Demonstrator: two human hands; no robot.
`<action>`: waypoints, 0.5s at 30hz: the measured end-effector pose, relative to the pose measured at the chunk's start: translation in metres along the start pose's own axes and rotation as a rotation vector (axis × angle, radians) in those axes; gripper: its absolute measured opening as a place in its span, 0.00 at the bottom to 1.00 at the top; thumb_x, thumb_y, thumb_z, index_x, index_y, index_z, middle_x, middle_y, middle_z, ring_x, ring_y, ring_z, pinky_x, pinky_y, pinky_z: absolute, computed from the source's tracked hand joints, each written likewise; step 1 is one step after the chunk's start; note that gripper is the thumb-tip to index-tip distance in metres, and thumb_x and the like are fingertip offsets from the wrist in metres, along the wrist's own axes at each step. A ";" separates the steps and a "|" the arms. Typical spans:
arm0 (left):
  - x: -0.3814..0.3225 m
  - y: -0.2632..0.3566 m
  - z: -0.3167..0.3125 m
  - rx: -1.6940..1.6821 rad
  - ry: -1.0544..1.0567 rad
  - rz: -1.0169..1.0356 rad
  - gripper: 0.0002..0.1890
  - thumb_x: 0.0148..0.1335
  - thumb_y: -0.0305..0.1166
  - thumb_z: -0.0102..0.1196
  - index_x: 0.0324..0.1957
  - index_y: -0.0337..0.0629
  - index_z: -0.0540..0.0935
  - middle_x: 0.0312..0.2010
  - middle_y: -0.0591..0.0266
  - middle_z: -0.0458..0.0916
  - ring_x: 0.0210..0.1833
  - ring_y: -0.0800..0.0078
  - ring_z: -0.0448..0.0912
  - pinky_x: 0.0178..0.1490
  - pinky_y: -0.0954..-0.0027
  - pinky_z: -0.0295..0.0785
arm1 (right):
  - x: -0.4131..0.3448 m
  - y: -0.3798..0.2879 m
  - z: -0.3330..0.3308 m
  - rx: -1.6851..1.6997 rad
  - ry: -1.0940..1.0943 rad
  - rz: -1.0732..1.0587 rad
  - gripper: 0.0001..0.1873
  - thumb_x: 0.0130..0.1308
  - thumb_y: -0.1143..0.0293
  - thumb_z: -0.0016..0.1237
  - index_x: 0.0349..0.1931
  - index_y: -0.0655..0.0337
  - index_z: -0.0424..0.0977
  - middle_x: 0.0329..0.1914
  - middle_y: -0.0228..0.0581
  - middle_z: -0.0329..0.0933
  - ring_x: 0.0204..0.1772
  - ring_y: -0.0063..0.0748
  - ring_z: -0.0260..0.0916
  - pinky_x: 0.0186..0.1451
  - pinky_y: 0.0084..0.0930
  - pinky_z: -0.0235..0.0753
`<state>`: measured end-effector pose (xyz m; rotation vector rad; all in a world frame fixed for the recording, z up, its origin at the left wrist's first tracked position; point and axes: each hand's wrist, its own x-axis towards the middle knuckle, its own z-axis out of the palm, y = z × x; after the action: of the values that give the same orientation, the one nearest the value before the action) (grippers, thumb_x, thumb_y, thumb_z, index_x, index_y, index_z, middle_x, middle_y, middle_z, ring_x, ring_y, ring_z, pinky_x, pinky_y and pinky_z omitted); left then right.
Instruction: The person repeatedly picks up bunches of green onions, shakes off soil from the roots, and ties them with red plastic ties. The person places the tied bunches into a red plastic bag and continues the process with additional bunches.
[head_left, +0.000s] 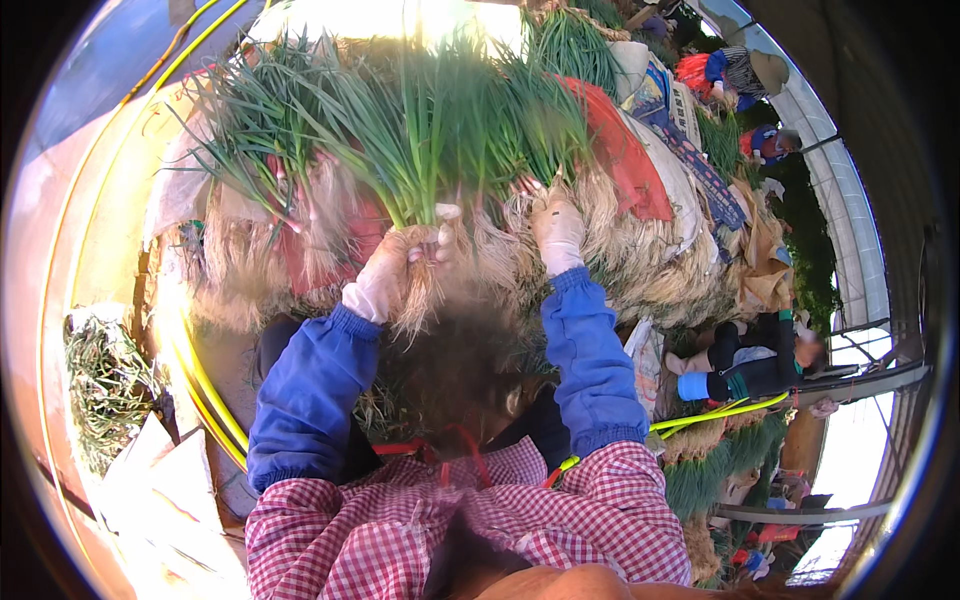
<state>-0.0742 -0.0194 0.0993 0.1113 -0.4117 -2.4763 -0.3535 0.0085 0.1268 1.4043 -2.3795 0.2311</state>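
My left hand (409, 259), in a soiled pale glove, is closed around the base of a bunch of green onions (420, 161). The leaves point away from me, and the stringy roots hang below my fingers. To the right, my gloved right hand (557, 217) touches the root end of other green onions (544, 124) lying on the pile; its fingertips are partly hidden among stems and roots. More green onions (262, 127) with pinkish bulbs and long pale roots lie left of my left hand. Blue sleeve covers reach up to both gloves.
Red mesh cloth (626, 154) and printed sacks (694, 169) lie by the pile at right. Leaf trimmings (109, 382) lie at lower left, near a yellow hose (202, 386). A co-worker (757, 367) is at right; more people work farther off at upper right. Onion bundles (701, 480) stand at lower right.
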 end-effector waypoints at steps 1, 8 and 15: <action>0.000 0.000 -0.005 0.112 0.038 -0.030 0.14 0.61 0.27 0.50 0.49 0.33 0.73 0.29 0.63 0.73 0.30 0.72 0.72 0.35 0.72 0.71 | 0.009 0.000 -0.014 0.052 0.116 -0.037 0.20 0.63 0.53 0.51 0.43 0.62 0.72 0.32 0.51 0.80 0.38 0.50 0.78 0.43 0.43 0.75; -0.001 -0.011 -0.009 0.144 0.082 -0.060 0.12 0.62 0.27 0.51 0.48 0.34 0.74 0.29 0.64 0.74 0.30 0.72 0.73 0.33 0.74 0.71 | 0.048 0.051 -0.091 0.038 0.372 -0.059 0.09 0.70 0.63 0.43 0.38 0.58 0.73 0.33 0.42 0.80 0.37 0.46 0.77 0.38 0.42 0.72; -0.012 -0.032 -0.005 0.243 0.118 -0.039 0.17 0.67 0.34 0.55 0.55 0.40 0.74 0.45 0.57 0.82 0.42 0.71 0.81 0.36 0.73 0.78 | -0.074 -0.008 -0.077 0.465 0.523 -0.218 0.14 0.64 0.74 0.51 0.50 0.63 0.73 0.38 0.48 0.78 0.39 0.48 0.75 0.44 0.39 0.73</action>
<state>-0.0818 0.0101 0.0840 0.3664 -0.6630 -2.4328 -0.2967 0.0899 0.1684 1.5412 -1.7920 1.0070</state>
